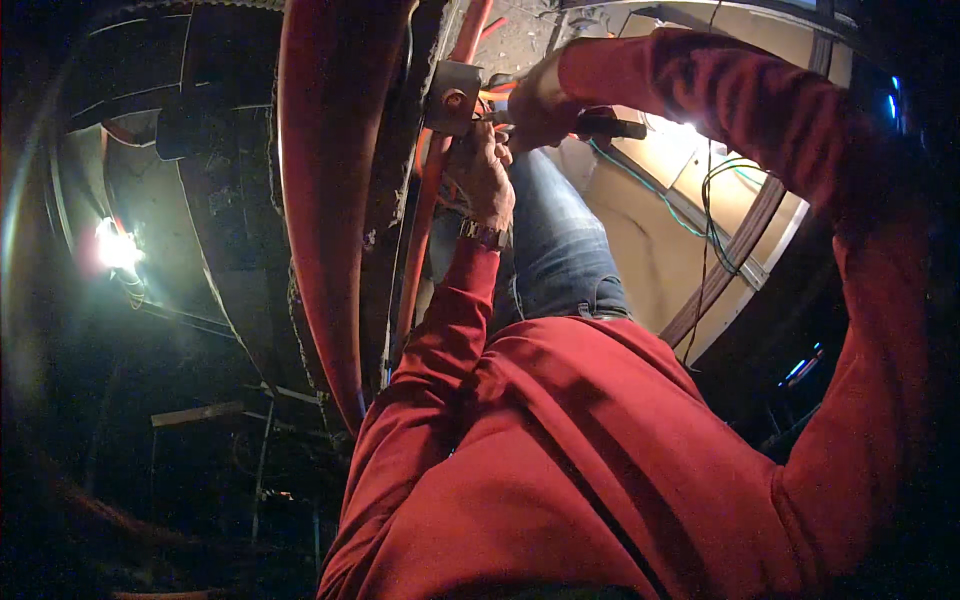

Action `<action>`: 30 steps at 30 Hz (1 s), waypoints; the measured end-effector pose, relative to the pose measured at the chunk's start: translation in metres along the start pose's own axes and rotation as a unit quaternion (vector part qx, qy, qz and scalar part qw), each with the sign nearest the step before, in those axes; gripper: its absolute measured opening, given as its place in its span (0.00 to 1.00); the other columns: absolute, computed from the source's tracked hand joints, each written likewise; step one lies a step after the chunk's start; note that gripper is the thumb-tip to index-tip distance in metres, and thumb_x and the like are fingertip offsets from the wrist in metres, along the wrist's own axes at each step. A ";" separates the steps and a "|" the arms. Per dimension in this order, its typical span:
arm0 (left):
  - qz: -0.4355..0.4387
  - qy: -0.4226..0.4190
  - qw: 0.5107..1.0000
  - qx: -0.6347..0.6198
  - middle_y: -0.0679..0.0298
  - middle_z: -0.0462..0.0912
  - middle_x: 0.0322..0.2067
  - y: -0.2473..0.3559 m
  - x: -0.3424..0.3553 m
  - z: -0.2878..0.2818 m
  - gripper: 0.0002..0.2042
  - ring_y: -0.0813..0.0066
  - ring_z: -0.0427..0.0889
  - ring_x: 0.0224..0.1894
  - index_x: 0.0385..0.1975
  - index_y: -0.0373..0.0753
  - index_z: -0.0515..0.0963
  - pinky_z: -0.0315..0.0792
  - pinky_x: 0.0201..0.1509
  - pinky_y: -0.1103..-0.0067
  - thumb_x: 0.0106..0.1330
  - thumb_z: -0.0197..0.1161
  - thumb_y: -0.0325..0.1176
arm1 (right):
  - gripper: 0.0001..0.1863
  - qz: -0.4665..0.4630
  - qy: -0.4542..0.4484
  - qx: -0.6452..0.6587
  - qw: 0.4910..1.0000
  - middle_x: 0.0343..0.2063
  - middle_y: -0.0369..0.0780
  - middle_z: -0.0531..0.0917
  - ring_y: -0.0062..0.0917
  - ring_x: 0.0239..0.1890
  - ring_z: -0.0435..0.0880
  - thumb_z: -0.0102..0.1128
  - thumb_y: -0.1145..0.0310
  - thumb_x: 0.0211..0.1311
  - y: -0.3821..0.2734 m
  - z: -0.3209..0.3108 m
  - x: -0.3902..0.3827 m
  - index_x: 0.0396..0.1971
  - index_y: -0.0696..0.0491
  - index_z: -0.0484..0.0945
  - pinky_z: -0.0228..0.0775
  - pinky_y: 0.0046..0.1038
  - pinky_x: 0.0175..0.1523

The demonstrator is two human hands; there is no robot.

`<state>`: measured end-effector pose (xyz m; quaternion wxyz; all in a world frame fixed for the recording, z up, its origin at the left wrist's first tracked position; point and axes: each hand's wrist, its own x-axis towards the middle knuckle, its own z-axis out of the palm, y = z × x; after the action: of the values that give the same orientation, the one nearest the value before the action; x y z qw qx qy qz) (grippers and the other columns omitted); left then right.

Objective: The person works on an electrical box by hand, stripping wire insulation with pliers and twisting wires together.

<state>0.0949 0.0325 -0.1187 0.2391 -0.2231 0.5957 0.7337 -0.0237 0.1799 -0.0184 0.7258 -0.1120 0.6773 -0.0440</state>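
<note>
Beside a small brown metal box with a round fitting on its face, both of my hands work close together. My left hand, with a watch at its wrist, is closed, its fingertips pinched at the box's lower right edge; what they hold is too small to tell. My right hand is closed around a dark-handled hand tool, whose handle sticks out to the right. The tool's working end is hidden near the left fingertips. Orange wires run between the box and my right hand.
A red pipe passes behind the box, and a broad dark red beam curves along the left. Green and black cables hang over tan boards at right. Bright lamps shine at left and upper right.
</note>
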 end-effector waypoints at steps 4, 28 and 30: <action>0.014 -0.018 1.000 -0.017 0.68 0.78 0.25 -0.004 0.006 -0.003 0.10 0.83 0.71 0.22 0.33 0.39 0.77 0.66 0.25 0.82 0.74 0.64 0.37 | 0.20 -0.034 -0.033 0.025 0.999 0.42 0.45 0.87 0.38 0.36 0.88 0.53 0.52 0.74 0.014 -0.005 0.026 0.47 0.55 0.82 0.87 0.44 0.43; -0.255 -0.020 0.897 -0.360 0.70 0.75 0.26 0.021 0.005 -0.011 0.02 0.83 0.68 0.23 0.39 0.41 0.77 0.60 0.27 0.83 0.76 0.59 0.30 | 0.19 -0.368 0.369 0.525 0.673 0.56 0.39 0.82 0.25 0.52 0.82 0.58 0.73 0.65 0.033 0.207 0.160 0.56 0.56 0.79 0.73 0.33 0.60; -0.243 -0.073 0.897 -0.363 0.68 0.79 0.28 0.021 0.007 -0.013 0.04 0.82 0.69 0.23 0.40 0.38 0.78 0.62 0.28 0.83 0.77 0.57 0.29 | 0.23 -0.385 0.373 0.552 0.638 0.54 0.37 0.83 0.24 0.50 0.82 0.59 0.74 0.63 0.024 0.203 0.158 0.59 0.56 0.76 0.73 0.31 0.59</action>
<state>0.0776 0.0165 -0.1094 0.3546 -0.3780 0.1965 0.8323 0.1878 0.1896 -0.1657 0.2557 0.0848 0.6356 -0.7235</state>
